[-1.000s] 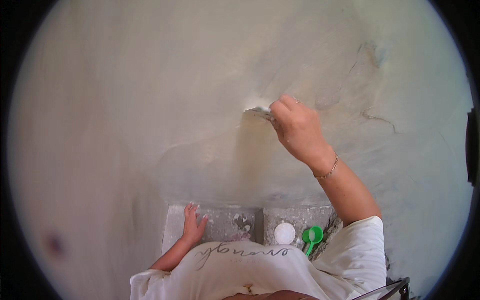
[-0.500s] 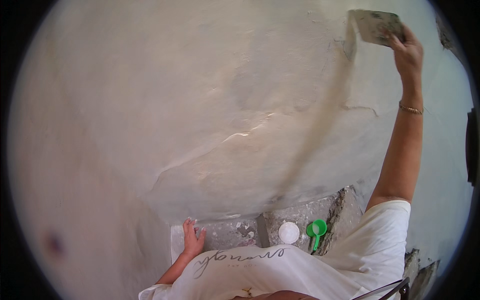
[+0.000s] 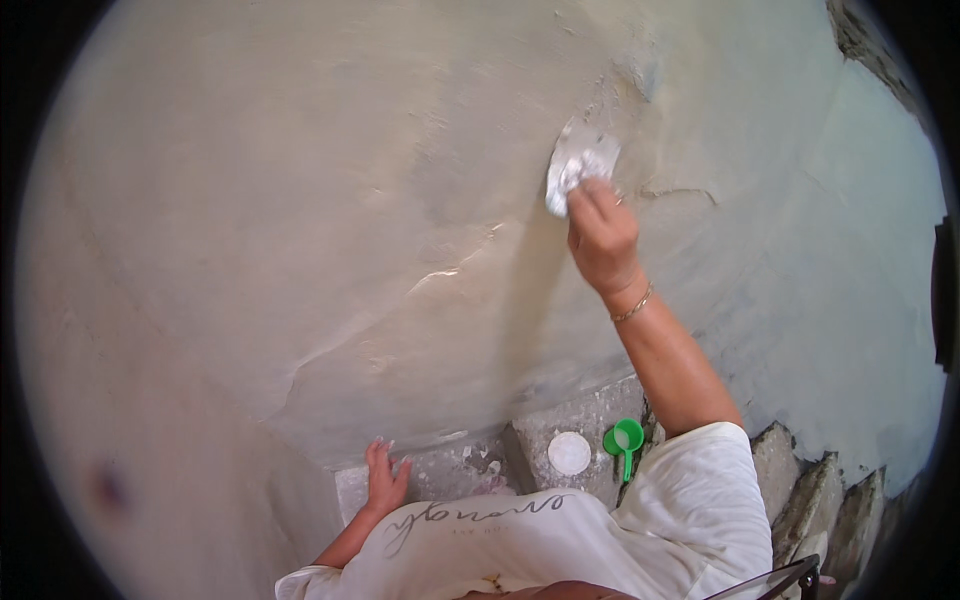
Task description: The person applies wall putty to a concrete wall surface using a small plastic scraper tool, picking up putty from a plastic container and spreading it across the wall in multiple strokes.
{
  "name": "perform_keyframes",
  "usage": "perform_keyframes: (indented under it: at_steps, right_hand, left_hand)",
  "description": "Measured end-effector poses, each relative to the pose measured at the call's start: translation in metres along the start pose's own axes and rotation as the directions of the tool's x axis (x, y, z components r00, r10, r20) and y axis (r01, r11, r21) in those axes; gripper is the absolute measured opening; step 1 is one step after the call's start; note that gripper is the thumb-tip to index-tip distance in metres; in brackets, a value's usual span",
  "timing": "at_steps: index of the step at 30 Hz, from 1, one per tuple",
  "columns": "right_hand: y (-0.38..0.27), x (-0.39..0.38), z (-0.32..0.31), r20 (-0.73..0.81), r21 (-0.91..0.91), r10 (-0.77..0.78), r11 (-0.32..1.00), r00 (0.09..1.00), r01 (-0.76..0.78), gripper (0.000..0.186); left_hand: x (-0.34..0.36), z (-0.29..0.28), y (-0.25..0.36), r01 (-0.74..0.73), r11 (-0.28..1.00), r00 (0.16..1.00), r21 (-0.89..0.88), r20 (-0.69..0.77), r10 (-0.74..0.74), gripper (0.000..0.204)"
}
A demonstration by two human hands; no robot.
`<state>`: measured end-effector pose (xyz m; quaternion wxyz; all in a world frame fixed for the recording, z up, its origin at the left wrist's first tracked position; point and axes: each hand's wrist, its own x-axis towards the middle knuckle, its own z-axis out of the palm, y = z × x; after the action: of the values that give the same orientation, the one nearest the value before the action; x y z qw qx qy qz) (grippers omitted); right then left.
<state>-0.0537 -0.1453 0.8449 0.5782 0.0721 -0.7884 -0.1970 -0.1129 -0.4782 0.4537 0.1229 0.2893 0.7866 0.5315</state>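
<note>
My right hand is closed on a thin flat scraper, its face smeared with wet white plaster. The blade is up against the plastered wall, right of the middle; whether its edge touches cannot be told. A raised ridge and several rough marks show in the plaster below and above it. Low on the left, my left hand is held with fingers apart and nothing in it. It is near the foot of the wall, over the grey ledge.
Below the wall, a round white container and a green scoop with white stuff in it stand on a grey slab. Rough stone steps lie at lower right. A broken stone edge shows at upper right.
My right hand has swung down and left across the wall with the scraper, which has turned to show its plaster-smeared face. The left hand has stayed nearly still.
</note>
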Motion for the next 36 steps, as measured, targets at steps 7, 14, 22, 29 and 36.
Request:
perform_keyframes:
  at_steps: [7, 14, 22, 29, 36]
  right_hand:
    - [-0.004, 0.001, -0.063, -0.009, 0.112, 0.137, 0.985, 0.991, -0.135, 0.018]
    - [0.054, 0.137, -0.034, -0.525, -0.095, -0.169, 0.986, 0.834, 0.140, 0.021]
    - [-0.042, 0.051, 0.030, -0.063, 0.147, -0.087, 0.985, 0.994, 0.096, 0.016]
    - [-0.028, 0.112, -0.019, -0.359, 0.074, -0.178, 0.973, 0.916, 0.218, 0.020]
    - [0.018, 0.190, 0.039, -0.363, -0.114, -0.203, 0.978, 0.910, 0.172, 0.013]
  left_hand:
    - [0.003, 0.001, -0.002, -0.005, 1.000, 1.000, -0.018, 0.025, 0.006, 0.053]
    - [-0.001, 0.019, -0.014, -0.041, 0.999, 0.998, 0.006, 0.050, 0.040, 0.053]
    - [0.000, 0.005, -0.021, 0.015, 1.000, 0.999, -0.023, -0.027, -0.016, 0.051]
    - [-0.001, -0.017, -0.032, 0.066, 0.998, 0.991, -0.015, -0.117, -0.067, 0.049]
    - [-0.006, -0.005, -0.033, 0.039, 0.999, 0.993, -0.031, -0.112, -0.043, 0.050]
